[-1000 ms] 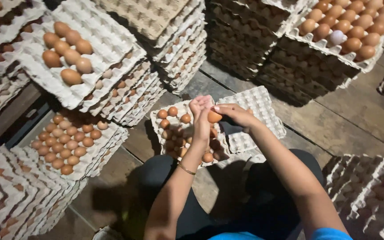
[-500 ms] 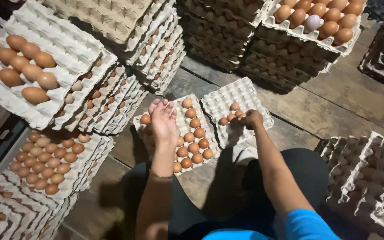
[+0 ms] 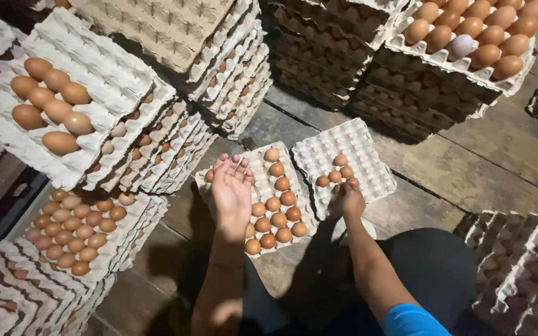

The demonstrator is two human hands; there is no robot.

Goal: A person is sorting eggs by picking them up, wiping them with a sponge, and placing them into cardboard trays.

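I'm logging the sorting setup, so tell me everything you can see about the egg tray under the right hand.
The right tray is a pale grey moulded-pulp egg tray with rows of cups. It lies flat on the plank floor, turned at an angle, its edge against the fuller tray to its left. Nearly all its cups are empty; a few brown eggs sit near its near edge. The right hand rests there on the eggs.

Stacked egg trays fill the upper frame, one white egg among brown eggs, above plank floor.
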